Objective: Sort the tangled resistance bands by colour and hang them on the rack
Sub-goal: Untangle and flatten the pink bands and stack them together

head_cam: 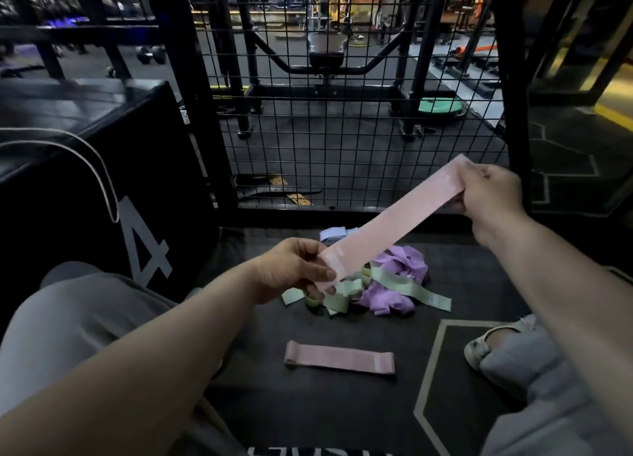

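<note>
Gym floor below: fingers of left hand, right hand pinch pink band.

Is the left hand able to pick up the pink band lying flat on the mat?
Probably not yet. The way down to the flat pink band is open, but the left hand pinches one end of the stretched pink band, whose other end the right hand holds.

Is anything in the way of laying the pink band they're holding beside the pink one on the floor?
Nothing visible. The held pink band, between left hand and right hand, is above the tangled pile; the floor pink band lies nearer, on bare mat.
</note>
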A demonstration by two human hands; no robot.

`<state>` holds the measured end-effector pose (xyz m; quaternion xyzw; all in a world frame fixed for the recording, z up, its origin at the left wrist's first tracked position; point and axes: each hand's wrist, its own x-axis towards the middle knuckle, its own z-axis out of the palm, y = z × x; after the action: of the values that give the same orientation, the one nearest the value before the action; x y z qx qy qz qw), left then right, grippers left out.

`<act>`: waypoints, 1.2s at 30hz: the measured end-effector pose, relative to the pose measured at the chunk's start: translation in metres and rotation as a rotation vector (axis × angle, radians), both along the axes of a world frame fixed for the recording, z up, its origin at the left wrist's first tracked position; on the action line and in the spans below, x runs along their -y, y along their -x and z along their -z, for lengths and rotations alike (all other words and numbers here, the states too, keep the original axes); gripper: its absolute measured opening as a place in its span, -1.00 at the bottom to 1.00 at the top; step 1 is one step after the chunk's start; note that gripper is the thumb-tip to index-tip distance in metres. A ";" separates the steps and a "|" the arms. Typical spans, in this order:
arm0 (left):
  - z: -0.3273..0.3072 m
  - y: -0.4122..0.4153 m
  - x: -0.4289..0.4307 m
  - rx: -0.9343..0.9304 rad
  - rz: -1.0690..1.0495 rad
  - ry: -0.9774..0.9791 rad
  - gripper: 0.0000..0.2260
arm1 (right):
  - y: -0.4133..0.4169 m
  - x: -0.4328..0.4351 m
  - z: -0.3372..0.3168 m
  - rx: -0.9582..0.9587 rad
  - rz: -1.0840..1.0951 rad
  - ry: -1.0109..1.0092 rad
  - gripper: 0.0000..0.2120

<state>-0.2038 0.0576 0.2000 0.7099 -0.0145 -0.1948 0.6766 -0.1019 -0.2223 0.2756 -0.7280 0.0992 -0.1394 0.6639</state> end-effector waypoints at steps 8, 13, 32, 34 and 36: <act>0.012 -0.012 -0.012 -0.052 -0.294 0.033 -0.80 | -0.010 0.015 0.035 -0.096 0.098 0.043 -0.82; 0.038 -0.028 -0.020 -0.157 -0.483 -0.076 -0.84 | -0.016 0.014 0.082 -0.211 0.116 0.127 -0.80; 0.186 -0.050 -0.034 -0.504 -0.515 -0.485 -0.90 | -0.021 -0.026 0.243 -0.576 -0.179 0.398 -0.84; 0.189 -0.050 -0.032 -0.518 -0.478 -0.501 -0.90 | -0.022 -0.036 0.234 -0.507 -0.280 0.399 -0.86; 0.188 -0.050 -0.029 -0.517 -0.438 -0.530 -0.89 | -0.023 -0.048 0.224 -0.435 -0.373 0.351 -0.88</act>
<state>-0.1540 0.0865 0.0122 0.7732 0.3571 -0.2152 0.4778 -0.0786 -0.1748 0.0517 -0.8494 0.0781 0.1285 0.5059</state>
